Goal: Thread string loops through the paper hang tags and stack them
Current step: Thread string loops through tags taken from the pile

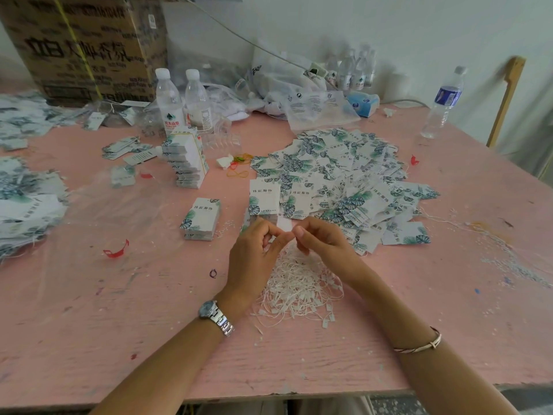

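We see both hands raised just above the pink table [89, 295], fingertips meeting over a loose heap of white string loops [299, 286]. The left hand [257, 250], with a metal wristwatch [215, 314] on its wrist, has its fingers curled in, and its thumb and forefinger pinch the lower edge of a small white hang tag [284, 224] that stands up between the two hands. The right hand [323, 241], with a thin bracelet [419, 344] on its forearm, is curled as well, its forefinger tip pressed against the left one. We cannot tell whether it grips a string, the tag, or nothing: whatever lies between the fingertips is too small and is covered by the fingers.

The tag's lower part is hidden behind the fingers, and the heap of strings is partly covered by both wrists. Just beyond the hands a short stack of leaf-printed tags [264, 199] is half hidden by the knuckles. A second neat stack [202, 220] stands to its left, and a wide spread of strung tags [344, 175] lies to the right. More tags at the left edge are cut off by the frame, and the far bottles are blurred.
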Motion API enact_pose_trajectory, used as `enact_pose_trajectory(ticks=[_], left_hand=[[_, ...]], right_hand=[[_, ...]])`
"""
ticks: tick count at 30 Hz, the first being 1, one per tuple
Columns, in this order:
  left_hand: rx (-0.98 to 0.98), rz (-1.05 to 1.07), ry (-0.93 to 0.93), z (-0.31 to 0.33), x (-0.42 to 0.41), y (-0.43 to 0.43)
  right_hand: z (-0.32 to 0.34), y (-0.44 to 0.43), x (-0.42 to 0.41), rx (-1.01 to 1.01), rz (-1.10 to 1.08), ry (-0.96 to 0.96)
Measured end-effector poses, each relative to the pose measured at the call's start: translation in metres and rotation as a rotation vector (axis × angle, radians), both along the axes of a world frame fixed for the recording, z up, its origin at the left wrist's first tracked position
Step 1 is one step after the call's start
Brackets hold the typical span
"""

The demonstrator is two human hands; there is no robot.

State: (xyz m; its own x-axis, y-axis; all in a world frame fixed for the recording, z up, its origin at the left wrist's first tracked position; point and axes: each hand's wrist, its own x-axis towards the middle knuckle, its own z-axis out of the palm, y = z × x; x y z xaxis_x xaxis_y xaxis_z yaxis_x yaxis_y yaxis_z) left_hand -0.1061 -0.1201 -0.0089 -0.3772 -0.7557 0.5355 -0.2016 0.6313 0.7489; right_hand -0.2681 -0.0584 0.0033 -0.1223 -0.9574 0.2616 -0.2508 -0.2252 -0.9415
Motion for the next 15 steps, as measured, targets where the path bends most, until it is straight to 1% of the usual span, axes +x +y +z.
enact_pose_trajectory(ticks=[5,7,11,15], left_hand=[[-0.012,0.011,-0.022,0.0003,0.0009,0.0005],[-0.009,0.007,-0.026,0.0006,0.0014,-0.0003],[-0.019,0.005,-0.045,0.0008,0.0018,-0.0003],[-0.039,0.001,-0.048,-0.0002,0.0026,-0.0006]], right_hand=[[0.0023,0.0020,-0.0034,0.037,0.025,0.003],[0.0031,0.0026,-0.0033,0.017,0.025,0.028],[0.0031,0.0024,-0.0039,-0.050,-0.027,0.136],[0.0033,0.0015,-0.0041,-0.091,-0.029,0.188]])
